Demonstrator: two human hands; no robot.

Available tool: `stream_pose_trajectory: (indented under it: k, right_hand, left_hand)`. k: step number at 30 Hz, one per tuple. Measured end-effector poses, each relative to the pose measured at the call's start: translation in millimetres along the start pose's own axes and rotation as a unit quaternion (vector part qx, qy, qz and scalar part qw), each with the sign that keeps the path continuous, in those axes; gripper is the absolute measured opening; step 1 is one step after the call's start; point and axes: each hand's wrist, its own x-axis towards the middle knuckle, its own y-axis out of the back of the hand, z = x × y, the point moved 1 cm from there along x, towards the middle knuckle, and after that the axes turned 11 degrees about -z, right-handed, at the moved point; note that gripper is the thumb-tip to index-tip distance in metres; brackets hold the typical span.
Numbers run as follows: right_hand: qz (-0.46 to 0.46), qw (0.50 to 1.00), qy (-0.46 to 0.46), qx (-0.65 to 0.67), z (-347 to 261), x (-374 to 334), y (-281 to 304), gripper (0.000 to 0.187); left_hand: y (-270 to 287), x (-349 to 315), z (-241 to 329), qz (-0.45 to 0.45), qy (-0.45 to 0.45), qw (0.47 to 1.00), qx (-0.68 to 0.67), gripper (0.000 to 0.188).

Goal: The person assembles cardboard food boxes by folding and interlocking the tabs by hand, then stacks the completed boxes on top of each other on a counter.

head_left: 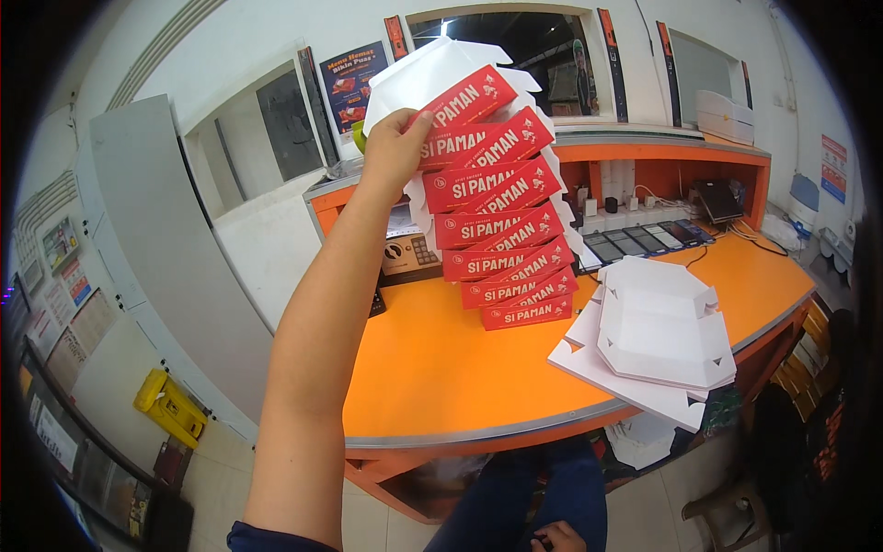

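My left hand [395, 147] reaches up and rests against the top of a tall stack of red and white folded cardboard boxes [501, 216] standing on the orange counter [441, 368]; its fingers press on the uppermost box. The stack leans slightly and several box lids fan out to the right. My right hand [556, 536] lies low at the bottom edge near my lap, only partly visible, with nothing seen in it. A pile of flat white unfolded boxes [658, 340] lies on the counter's right side, overhanging the edge.
Behind the stack stand a calculator [414, 253], a row of dark phones or tablets [644, 241] and cables. A serving window opens above the raised orange shelf [662, 147]. A grey door [156, 239] is at left, a yellow object [170, 405] on the floor.
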Motion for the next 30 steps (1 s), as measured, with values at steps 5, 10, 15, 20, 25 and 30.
stream_pose_trajectory:
  k: [5,10,15,20,25,30]
  right_hand:
    - [0.002,1.0,0.001,-0.01,-3,0,0,0.015]
    - [0.002,1.0,-0.004,0.002,-3,-1,1,0.015]
    - [0.012,1.0,0.016,0.009,-2,2,2,0.012]
    - [0.003,0.994,0.083,0.069,30,5,13,0.02]
    - [0.203,0.961,0.19,0.005,-27,46,109,0.008]
    - [0.279,0.925,0.212,-0.148,-72,75,196,0.019]
  left_hand:
    - [-8,1,5,-0.03,-0.026,0.999,0.036,0.036]
    - [-11,-2,11,-0.067,-0.029,0.99,0.118,0.04]
    - [3,0,1,0.015,-0.147,0.97,0.195,0.051]
    - [4,-24,6,0.117,-0.241,0.923,0.277,0.053]
    - [-3,-70,13,0.108,-0.245,0.919,0.291,0.053]
    - [-11,-130,9,0.016,-0.22,0.939,0.262,0.055]
